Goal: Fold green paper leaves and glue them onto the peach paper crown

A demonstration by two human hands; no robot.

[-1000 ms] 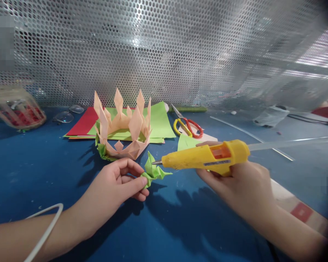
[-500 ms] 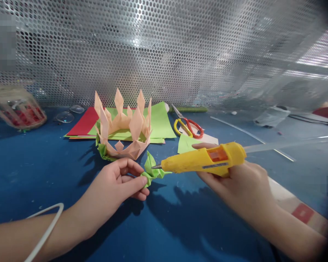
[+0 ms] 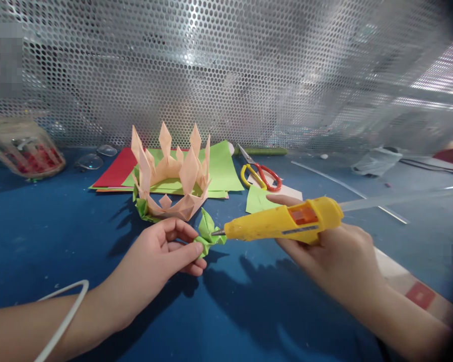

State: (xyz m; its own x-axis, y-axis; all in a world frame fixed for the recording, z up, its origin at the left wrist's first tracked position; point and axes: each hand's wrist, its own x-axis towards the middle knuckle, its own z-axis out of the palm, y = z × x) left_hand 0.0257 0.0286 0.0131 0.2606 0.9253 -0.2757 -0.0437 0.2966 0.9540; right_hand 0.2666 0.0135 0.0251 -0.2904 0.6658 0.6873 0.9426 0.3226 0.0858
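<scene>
My left hand (image 3: 173, 249) pinches a small green folded-paper piece (image 3: 207, 226) between thumb and fingers, just above the blue table (image 3: 241, 322). In my right hand (image 3: 335, 256) is a yellow hot glue gun (image 3: 275, 223), with a clear glue stick (image 3: 392, 196) running out of its back. Its metal nozzle points left and is at the green piece; whether it touches cannot be made out. Behind my left hand stands a peach folded-paper crown (image 3: 189, 186) with tall points. A green folded piece (image 3: 145, 208) sits at the crown's lower left.
Behind the crown lie green paper sheets (image 3: 226, 171) and red paper (image 3: 115, 168). Scissors (image 3: 268, 177) with red and yellow handles rest on paper scraps to the right. Another glue stick (image 3: 324, 178) lies farther right. A jar (image 3: 30, 151) is at left; a perforated metal panel (image 3: 211, 75) rises behind.
The glue gun has shifted very slightly to the right, its nozzle still at the green piece. My left hand holds almost the same place.
</scene>
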